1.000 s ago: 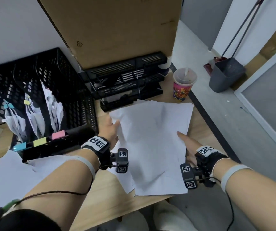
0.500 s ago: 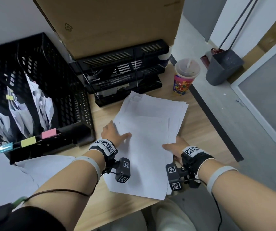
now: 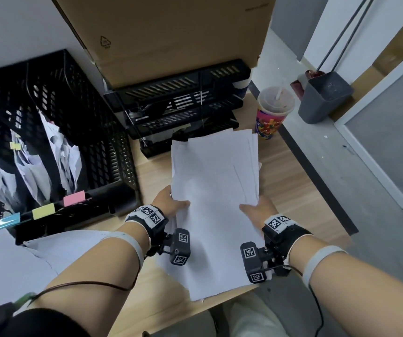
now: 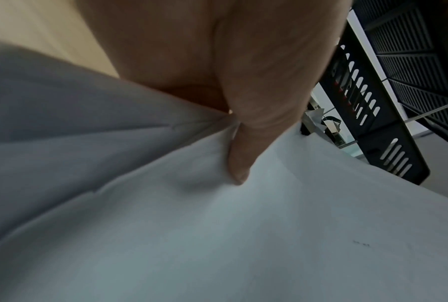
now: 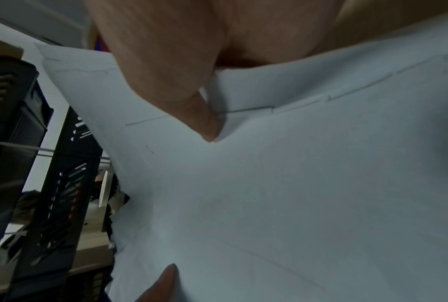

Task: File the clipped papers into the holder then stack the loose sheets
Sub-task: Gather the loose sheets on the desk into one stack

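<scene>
both hands have a grip on the loose sheets (image 3: 216,203): left hand (image 3: 171,204) pinches the left edge with its thumb on top, right hand (image 3: 256,210) pinches the right edge the same way. the stack sits between them over the tabletop (image 3: 290,190), near end hanging past the front edge, sheet edges not quite lined up. clipped papers (image 3: 37,171) stand in the black holder (image 3: 108,166) off to the left. a lidded cup (image 3: 273,113) stands just past the sheets.
</scene>
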The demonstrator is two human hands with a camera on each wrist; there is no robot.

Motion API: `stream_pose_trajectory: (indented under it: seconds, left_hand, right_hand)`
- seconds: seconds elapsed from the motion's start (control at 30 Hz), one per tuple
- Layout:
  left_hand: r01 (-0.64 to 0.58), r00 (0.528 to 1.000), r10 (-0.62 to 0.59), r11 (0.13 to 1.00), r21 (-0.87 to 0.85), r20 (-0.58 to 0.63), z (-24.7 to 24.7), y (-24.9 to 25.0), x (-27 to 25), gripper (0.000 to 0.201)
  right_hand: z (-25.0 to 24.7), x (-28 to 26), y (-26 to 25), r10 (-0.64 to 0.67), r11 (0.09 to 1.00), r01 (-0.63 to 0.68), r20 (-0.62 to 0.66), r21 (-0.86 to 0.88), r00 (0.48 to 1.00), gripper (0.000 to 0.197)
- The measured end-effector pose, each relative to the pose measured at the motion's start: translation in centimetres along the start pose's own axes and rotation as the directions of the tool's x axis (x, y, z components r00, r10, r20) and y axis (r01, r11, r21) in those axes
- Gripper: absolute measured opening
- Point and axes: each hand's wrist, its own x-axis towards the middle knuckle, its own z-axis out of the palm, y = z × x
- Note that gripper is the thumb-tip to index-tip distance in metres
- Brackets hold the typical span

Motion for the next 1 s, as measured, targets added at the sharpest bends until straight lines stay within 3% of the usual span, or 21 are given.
stream_pose_trajectory:
  seconds: [0.13, 0.27, 0.37, 0.6, 0.8, 0.93, 1.0]
  left_hand:
    - [-0.037, 0.999, 0.037, 0.986, -0.164, -0.003, -0.4, -0.4, -0.3, 0.047]
    - [0.048, 0.997, -0.047, 0.999, -0.023, 0.056, -1.1, -1.3, -0.9, 0.033]
    - [0.046, 0.994, -0.059, 0.99, 0.135, 0.091, -1.2, -2.2, -1.5, 0.015]
    - [-0.038, 0.998, 0.051, 0.97, 0.241, -0.045, -0.9, -2.5, -2.4, 0.005]
    - [-0.091, 0.978, 0.126, 0.975, 0.204, -0.168, -2.6, -2.1, -2.5, 0.008]
    - [-0.085, 0.996, 0.092, 0.968, 0.238, -0.02, -2.7, -1.8, -3.1, 0.034]
    - [-0.05, 0.999, 0.043, 0.955, 0.291, 0.032, -2.0, -1.8, -3.5, 0.034]
  right_hand:
    - [-1.7, 0.2, -0.2, -0.028, 0.999, 0.03, -0.045, 0.033, 0.999, 0.049]
    - [-4.0, -0.1, -1.2, -0.048, 0.998, 0.053, -0.113, 0.04, 0.992, 0.037]
    - [-5.5, -0.3, -1.7, -0.043, 0.999, 0.047, -0.168, 0.019, 0.985, 0.039]
    - [-6.3, -0.7, -2.4, -0.02, 0.998, 0.01, -0.159, -0.059, 0.987, 0.036]
    - [-5.7, -0.7, -2.8, -0.004, 0.998, -0.005, -0.123, -0.07, 0.992, 0.036]
    - [-4.6, -0.7, -2.8, -0.003, 0.999, 0.0, -0.059, -0.051, 0.998, 0.034]
    - [-3.9, -0.6, -2.6, 0.001, 0.999, -0.001, -0.007, -0.049, 1.0, 0.034]
